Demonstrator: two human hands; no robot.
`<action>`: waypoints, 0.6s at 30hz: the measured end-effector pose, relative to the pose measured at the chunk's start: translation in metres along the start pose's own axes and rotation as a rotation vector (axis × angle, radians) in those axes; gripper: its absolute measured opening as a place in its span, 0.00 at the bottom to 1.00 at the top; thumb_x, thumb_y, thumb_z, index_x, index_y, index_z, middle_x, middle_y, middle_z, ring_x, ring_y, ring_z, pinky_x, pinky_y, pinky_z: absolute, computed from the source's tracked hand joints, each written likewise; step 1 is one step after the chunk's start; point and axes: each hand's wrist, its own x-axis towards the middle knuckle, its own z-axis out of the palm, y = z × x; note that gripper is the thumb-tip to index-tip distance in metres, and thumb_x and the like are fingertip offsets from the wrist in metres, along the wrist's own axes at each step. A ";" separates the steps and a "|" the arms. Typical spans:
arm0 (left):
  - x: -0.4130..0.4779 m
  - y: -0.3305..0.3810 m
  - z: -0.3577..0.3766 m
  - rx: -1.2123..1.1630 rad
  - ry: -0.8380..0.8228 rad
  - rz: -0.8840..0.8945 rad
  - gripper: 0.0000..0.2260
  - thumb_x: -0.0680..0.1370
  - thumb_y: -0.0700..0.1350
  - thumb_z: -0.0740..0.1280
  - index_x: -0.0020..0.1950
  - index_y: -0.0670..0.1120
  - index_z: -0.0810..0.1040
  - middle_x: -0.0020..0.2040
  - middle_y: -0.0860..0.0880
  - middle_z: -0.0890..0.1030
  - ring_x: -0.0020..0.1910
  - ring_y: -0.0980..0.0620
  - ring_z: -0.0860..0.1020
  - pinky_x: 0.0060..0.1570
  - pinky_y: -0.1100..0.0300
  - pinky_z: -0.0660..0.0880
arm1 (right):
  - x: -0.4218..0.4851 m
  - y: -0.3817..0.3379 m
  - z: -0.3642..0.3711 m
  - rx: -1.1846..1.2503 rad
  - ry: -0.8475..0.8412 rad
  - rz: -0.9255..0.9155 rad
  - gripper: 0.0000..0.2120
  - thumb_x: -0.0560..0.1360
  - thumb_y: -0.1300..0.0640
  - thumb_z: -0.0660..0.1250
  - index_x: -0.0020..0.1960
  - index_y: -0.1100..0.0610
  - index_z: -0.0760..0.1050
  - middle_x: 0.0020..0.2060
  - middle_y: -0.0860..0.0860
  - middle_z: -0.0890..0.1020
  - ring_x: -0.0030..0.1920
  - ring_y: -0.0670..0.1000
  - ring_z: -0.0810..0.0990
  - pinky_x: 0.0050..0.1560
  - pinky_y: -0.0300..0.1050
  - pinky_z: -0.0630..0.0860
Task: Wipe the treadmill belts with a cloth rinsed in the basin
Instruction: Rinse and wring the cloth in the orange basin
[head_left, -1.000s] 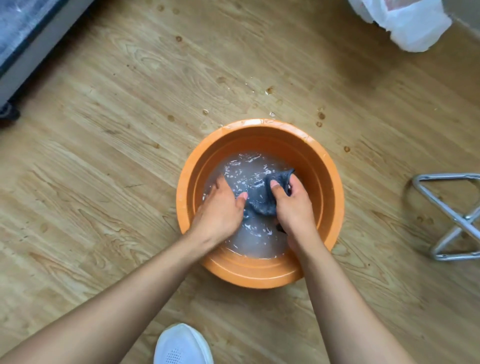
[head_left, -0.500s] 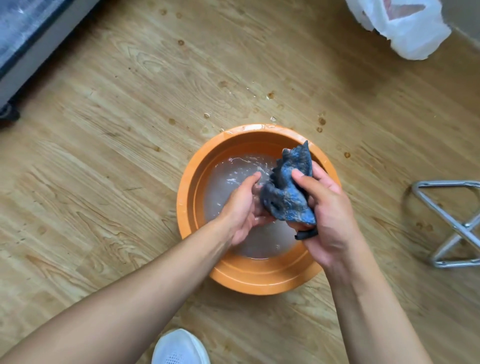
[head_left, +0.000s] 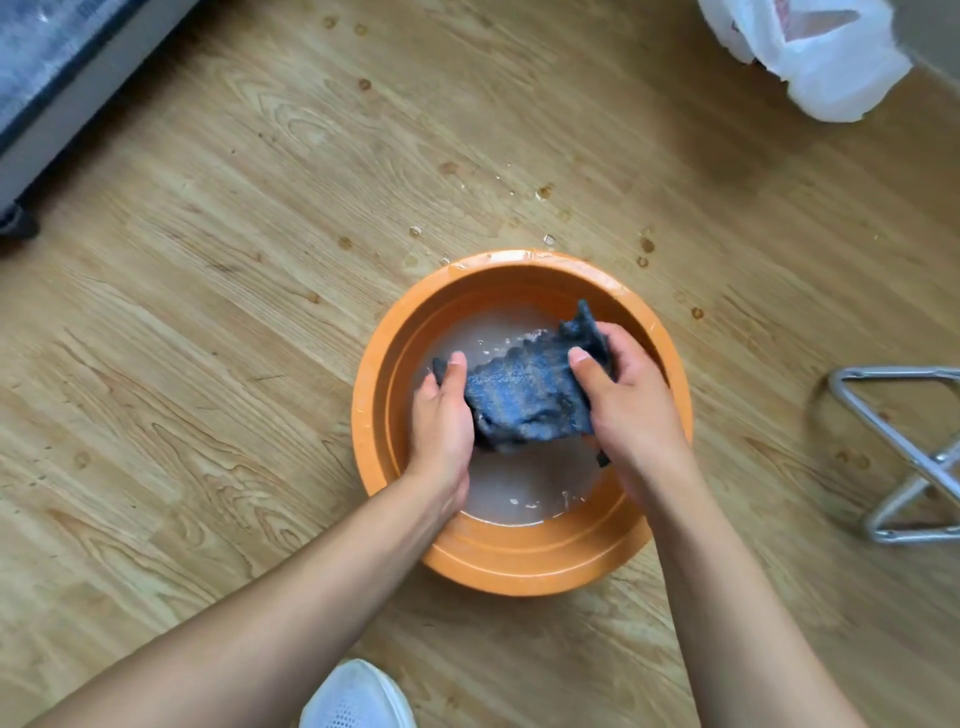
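Observation:
An orange round basin (head_left: 519, 561) with cloudy water stands on the wooden floor. A wet dark blue cloth (head_left: 524, 395) is stretched above the water between both hands. My left hand (head_left: 441, 421) grips its left end, thumb on top. My right hand (head_left: 628, 405) grips its right end, where a corner of the cloth sticks up past the fingers. The treadmill (head_left: 47, 78) shows only as a grey edge and dark belt at the top left corner.
A white plastic bag (head_left: 815, 57) lies at the top right. A folded metal frame (head_left: 904, 457) stands on the floor to the right of the basin. Water drops dot the floor behind the basin. A white shoe (head_left: 358, 696) is at the bottom edge.
The cloth came up out of the water bunched in my right hand. Now both hands have pulled it out wide between them, lower over the basin.

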 end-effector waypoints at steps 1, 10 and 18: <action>0.001 -0.003 -0.003 0.079 0.022 0.042 0.31 0.75 0.69 0.66 0.71 0.52 0.77 0.67 0.51 0.83 0.68 0.47 0.80 0.72 0.41 0.72 | 0.007 0.010 0.007 -0.132 0.020 0.003 0.09 0.83 0.53 0.67 0.62 0.48 0.77 0.52 0.44 0.84 0.52 0.49 0.83 0.54 0.46 0.77; 0.001 -0.003 -0.001 0.416 0.085 0.187 0.24 0.86 0.56 0.60 0.80 0.46 0.68 0.76 0.48 0.73 0.77 0.46 0.71 0.76 0.55 0.64 | 0.019 0.041 0.041 -0.198 0.112 0.105 0.14 0.79 0.45 0.72 0.45 0.56 0.78 0.37 0.48 0.82 0.41 0.52 0.79 0.43 0.47 0.71; -0.024 0.005 0.027 0.121 -0.181 -0.170 0.27 0.85 0.65 0.53 0.51 0.48 0.83 0.43 0.49 0.87 0.49 0.48 0.86 0.51 0.53 0.82 | 0.002 0.028 0.072 -0.196 0.087 -0.018 0.09 0.81 0.46 0.68 0.47 0.50 0.78 0.37 0.49 0.83 0.40 0.54 0.81 0.42 0.51 0.75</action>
